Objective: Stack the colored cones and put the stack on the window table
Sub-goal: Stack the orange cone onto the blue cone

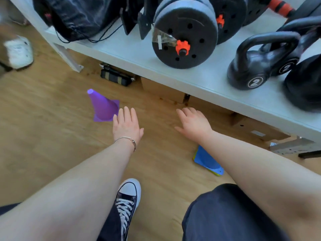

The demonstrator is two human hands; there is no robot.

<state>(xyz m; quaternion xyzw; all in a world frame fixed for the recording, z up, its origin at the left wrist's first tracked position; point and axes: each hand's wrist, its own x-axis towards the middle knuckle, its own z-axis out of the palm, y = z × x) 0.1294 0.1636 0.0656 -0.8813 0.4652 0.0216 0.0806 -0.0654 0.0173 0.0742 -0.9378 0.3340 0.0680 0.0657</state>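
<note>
A purple cone point(102, 106) stands upright on the wooden floor, left of centre. My left hand point(126, 124) is flat and open just to its right, fingertips close to the cone's base, holding nothing. My right hand point(192, 121) is open with fingers spread above the floor near the table's edge, empty. A blue cone point(207, 160) sits on the floor under my right forearm, with a yellow edge showing beneath its base; my arm hides its upper part.
A white low table point(139, 54) runs across the top, carrying black dumbbells point(185, 35), kettlebells point(257, 66) and a black bag point(78, 14). Cardboard boxes point(257, 127) and a dark case point(115, 76) lie underneath. My shoe point(128, 197) is below; another person's white shoe point(18, 51) is at left.
</note>
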